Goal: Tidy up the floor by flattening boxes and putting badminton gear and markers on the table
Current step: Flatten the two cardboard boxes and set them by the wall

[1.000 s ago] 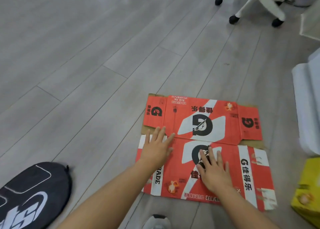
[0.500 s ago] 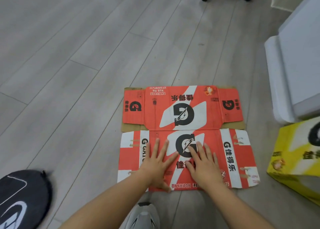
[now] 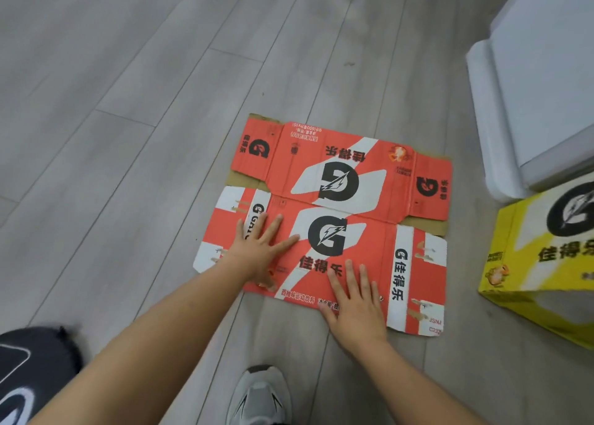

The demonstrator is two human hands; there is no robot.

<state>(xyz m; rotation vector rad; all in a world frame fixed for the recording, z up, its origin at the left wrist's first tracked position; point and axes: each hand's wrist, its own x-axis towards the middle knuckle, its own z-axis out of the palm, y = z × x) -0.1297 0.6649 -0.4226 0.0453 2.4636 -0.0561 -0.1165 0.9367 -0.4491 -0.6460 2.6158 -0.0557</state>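
Observation:
A red and white drink carton [image 3: 340,180] lies flattened on the grey wood floor, its flaps spread out. My left hand [image 3: 257,251] presses flat on its near left part, fingers straight and spread. My right hand [image 3: 356,302] lies flat on the near edge of the carton, partly over the floor, fingers straight. A black racket bag [image 3: 29,373] with white markings lies at the bottom left. A yellow carton [image 3: 540,264] of the same brand stands unflattened at the right.
A white piece of furniture [image 3: 540,80] rises at the upper right, just behind the yellow carton. My grey shoe [image 3: 260,395] stands just below the red carton. Bare floor stretches to the left and beyond the carton.
Both hands have slid along the flattened carton, ending farther apart, the right one drawn back to the near edge. The view has shifted, showing more of the yellow carton and white furniture.

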